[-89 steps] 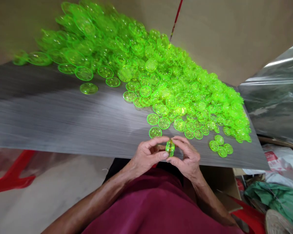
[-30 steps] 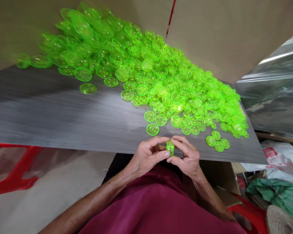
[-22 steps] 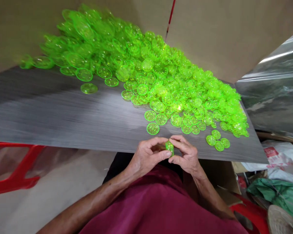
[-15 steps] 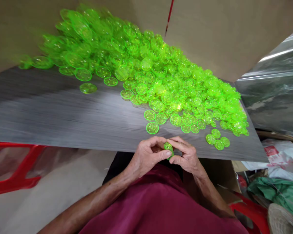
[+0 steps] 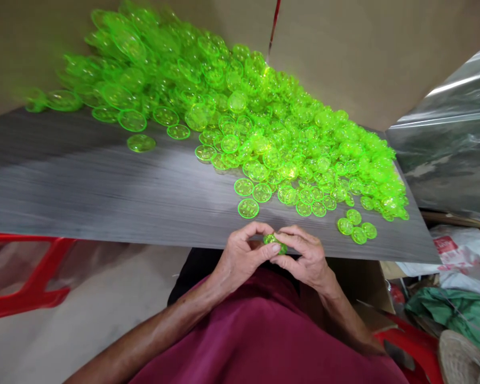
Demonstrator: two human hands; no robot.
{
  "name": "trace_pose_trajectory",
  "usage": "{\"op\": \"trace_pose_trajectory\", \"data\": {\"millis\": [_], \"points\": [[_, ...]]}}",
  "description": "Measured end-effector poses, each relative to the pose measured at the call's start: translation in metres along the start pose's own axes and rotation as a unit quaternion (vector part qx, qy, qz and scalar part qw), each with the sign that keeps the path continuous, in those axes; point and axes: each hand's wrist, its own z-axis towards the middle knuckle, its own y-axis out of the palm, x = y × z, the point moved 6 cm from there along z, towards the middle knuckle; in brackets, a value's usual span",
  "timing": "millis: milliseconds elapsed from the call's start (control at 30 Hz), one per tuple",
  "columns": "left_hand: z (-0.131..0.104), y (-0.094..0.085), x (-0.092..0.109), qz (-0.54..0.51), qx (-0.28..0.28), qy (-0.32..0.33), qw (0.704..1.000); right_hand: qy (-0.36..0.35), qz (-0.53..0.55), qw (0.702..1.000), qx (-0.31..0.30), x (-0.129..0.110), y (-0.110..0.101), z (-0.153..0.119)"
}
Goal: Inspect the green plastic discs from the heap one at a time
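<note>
A small round disc of clear green plastic (image 5: 275, 243) is held between my two hands at the front edge of the table. My left hand (image 5: 244, 249) pinches it from the left with thumb and fingers. From the right, my right hand (image 5: 304, 253) grips the same disc, fingertips over its top. Parts of the disc are hidden by the fingers. Just beyond my hands lie three loose green discs (image 5: 248, 208). A large heap of like discs (image 5: 272, 128) spreads across the back of the table, and a small group (image 5: 359, 235) lies to the right.
The grey wood-grain table (image 5: 104, 181) has its front edge close to my body. Brown cardboard (image 5: 344, 53) stands behind the heap. Red plastic stools (image 5: 44, 277) are below the table. Bags and a green cloth (image 5: 456, 314) lie at the lower right.
The disc between my fingers has turned; it stood more on edge before and now lies flatter, with more of it covered. The view has shifted slightly.
</note>
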Motion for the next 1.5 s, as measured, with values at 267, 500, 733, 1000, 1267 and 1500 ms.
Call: {"op": "trace_pose_trajectory", "data": {"millis": [267,500,733,1000,1267,1500], "points": [[-0.002,-0.005,0.02,0.178,0.021,0.197,0.964,0.035,-0.024,0.997,0.067,0.002,-0.002,-0.008],[-0.009,-0.001,0.038,0.287,0.027,0.32,0.902,0.038,-0.029,0.994,0.096,-0.003,-0.001,-0.009],[-0.003,0.0,0.034,0.256,0.043,0.267,0.928,0.102,0.009,0.99,0.093,0.005,0.004,-0.01],[0.016,-0.008,-0.012,-0.054,0.011,-0.107,0.993,0.004,0.011,1.0,-0.002,0.001,-0.001,-0.002],[0.004,-0.003,0.019,0.177,-0.021,0.211,0.961,-0.028,-0.072,0.996,0.032,0.0,-0.002,-0.003],[0.0,0.007,0.008,0.291,-0.06,0.306,0.905,0.034,-0.055,0.997,0.036,0.009,0.001,-0.022]]}}
